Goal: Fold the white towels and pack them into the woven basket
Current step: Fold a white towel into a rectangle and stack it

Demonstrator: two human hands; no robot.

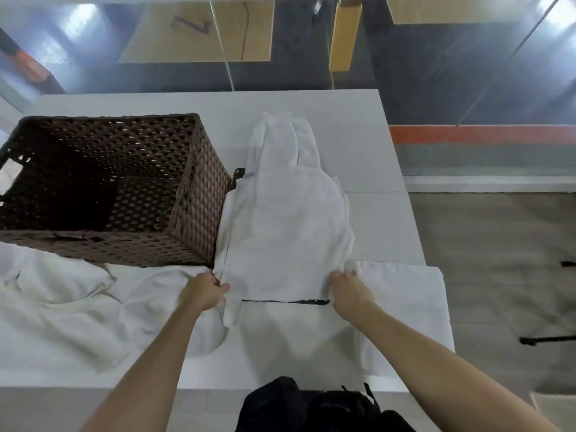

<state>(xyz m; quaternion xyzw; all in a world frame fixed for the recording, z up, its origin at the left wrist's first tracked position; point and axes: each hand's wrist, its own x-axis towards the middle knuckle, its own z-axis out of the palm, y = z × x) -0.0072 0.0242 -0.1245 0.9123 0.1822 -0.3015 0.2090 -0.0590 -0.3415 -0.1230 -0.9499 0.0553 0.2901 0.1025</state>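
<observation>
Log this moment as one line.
stage: folding | left hand: grips towel | right hand: grips towel | basket: looks empty

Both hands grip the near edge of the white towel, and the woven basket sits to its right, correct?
Not quite. The head view shows the woven basket to the left of the white towel, not its right. The left hand and right hand do grip the towel's near edge.

White worktop (383, 145) stretched out ahead of me. Black bag (311, 406) sat just below its near edge. Beyond, by the dark floor (436, 73), I saw a tan board (193, 24) marked with a purple 7, a yellow block (344, 35) and an orange stripe (483, 134).
</observation>
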